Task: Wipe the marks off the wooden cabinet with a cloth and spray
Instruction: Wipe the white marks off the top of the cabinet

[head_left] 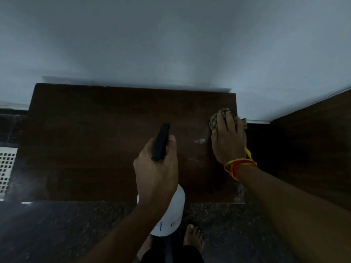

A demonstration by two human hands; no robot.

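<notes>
The dark wooden cabinet top [95, 139] fills the middle of the view, seen from above. My left hand [155, 169] grips a white spray bottle [169, 213] by its black trigger head [161, 143], nozzle pointing away over the top. My right hand [228, 139] presses flat on a checked cloth [224, 113] at the cabinet's far right edge. A pale wet mark [200, 141] lies on the wood just left of that hand. Yellow and orange threads circle my right wrist.
A pale wall [171, 44] rises behind the cabinet. A dark wooden panel [313, 139] stands to the right. A white perforated grille [6, 168] is at the left edge. Dark speckled floor [57, 234] and my bare foot [193, 236] lie below.
</notes>
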